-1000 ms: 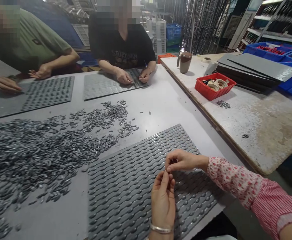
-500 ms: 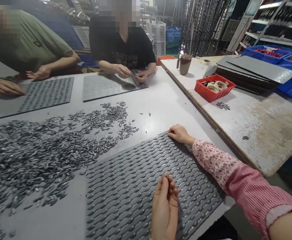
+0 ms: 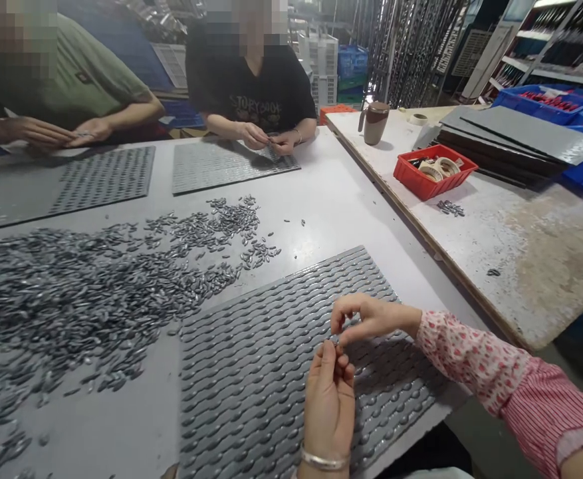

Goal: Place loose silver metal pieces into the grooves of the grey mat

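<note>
Hands: left hand (image 3: 328, 399) and right hand (image 3: 363, 318) pinched one small metal piece (image 3: 335, 340) together.
Under them: grey tray (image 3: 271, 359) on desk (image 3: 341, 213).
Nearby: pile of metal pieces (image 3: 86, 293).

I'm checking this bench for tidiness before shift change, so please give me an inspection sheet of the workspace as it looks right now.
Surface: light grey table; a worn, stained bench abuts it on the right.
Job's things: dark grey moulded tray with rows of oval pockets; loose heap of small grey oval metal pieces.
Clutter: red plastic bin of tape rolls, brown lidded mug, stacked grey sheets.
Grippers: left hand and right hand meet fingertip to fingertip above the tray, pinching something too small to identify.
Cables: nothing seen.
Surroundings: two co-workers at their own trays; blue crates and shelving behind.
</note>
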A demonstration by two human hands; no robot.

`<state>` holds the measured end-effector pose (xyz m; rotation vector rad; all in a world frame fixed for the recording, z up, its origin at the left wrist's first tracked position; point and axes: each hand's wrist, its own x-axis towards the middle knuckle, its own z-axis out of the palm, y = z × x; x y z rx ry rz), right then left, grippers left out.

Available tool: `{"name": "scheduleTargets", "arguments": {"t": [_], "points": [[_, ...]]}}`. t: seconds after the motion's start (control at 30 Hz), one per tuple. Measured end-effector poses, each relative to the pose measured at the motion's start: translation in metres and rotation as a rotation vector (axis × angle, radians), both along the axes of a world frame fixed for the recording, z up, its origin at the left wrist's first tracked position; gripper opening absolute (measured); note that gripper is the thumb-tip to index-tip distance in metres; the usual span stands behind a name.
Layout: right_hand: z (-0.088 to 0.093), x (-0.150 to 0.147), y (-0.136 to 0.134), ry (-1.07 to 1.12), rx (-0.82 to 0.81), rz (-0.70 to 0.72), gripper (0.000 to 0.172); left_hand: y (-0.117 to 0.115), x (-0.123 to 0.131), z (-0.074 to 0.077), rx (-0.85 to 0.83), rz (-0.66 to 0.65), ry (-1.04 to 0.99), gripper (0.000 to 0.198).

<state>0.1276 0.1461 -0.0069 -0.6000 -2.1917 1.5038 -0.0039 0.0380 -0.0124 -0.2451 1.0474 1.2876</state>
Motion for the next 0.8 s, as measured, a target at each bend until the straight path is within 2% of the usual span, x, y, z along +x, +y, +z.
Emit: {"name": "scheduleTargets", "arguments": {"t": [0.1,0.17,0.27,0.33,0.4,0.53,0.8], "points": [[0.001,-0.004,-0.015,0.029,0.007,-0.039,0.016,0.0,0.002,0.002,0.007,-0.02,0.011,0.005],[-0.005,-0.002,-0.008,0.027,-0.011,-0.147,0.016,-0.001,0.001,0.003,0.009,-0.041,0.004,0.009],[-0.021,0.013,0.026,-0.056,0.004,-0.491,0.015,-0.003,-0.002,0.004,-0.008,-0.072,-0.015,0.012],[-0.034,0.026,0.054,-0.22,0.099,-0.728,0.015,-0.005,-0.004,0.005,-0.017,-0.088,-0.016,0.011],[-0.046,0.038,0.078,-0.416,0.203,-0.849,0.015,-0.007,-0.005,0.005,-0.025,-0.098,-0.014,0.007],[-0.061,0.046,0.1,-0.596,0.288,-0.903,0.013,-0.007,-0.003,0.002,-0.044,-0.11,-0.031,0.003],[-0.064,0.037,0.097,-0.712,0.38,-0.938,0.013,-0.014,-0.004,-0.003,-0.031,-0.131,-0.044,0.007]]}}
